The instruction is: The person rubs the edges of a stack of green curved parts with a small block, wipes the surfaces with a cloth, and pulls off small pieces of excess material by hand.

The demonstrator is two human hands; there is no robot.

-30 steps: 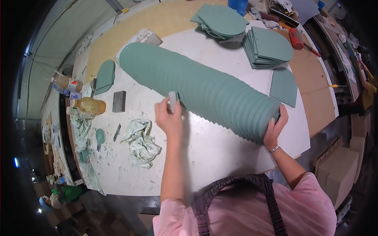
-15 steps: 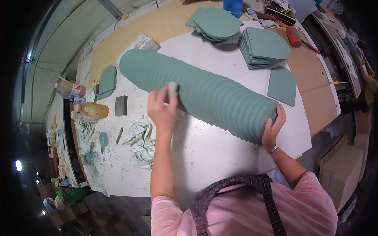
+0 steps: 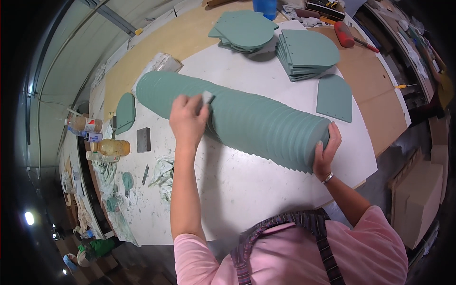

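A long row of green round-ended panels [image 3: 256, 118], pressed face to face, lies slantwise across the white table. In my left hand [image 3: 189, 118] I pinch a small grey block [image 3: 208, 98], held against the curved edges left of the row's middle. The hand is slightly blurred. My right hand [image 3: 327, 149] is wrapped round the near right end of the row, thumb on the end panel's face and fingers along its far edge. One loose green panel [image 3: 335, 98] lies flat beyond that end.
Two green panel piles, one fanned [image 3: 247, 29] and one neater [image 3: 308, 50], stand at the back. A red-headed mallet [image 3: 344, 34] lies at far right. On the left are a dark block [image 3: 143, 140], a crumpled rag [image 3: 164, 175], a bottle of yellow liquid [image 3: 114, 147] and another panel [image 3: 126, 113].
My left hand has slid the grey block across the row's curved surface toward its far side. My right hand stays on the end. The whole view has shifted and turned slightly.
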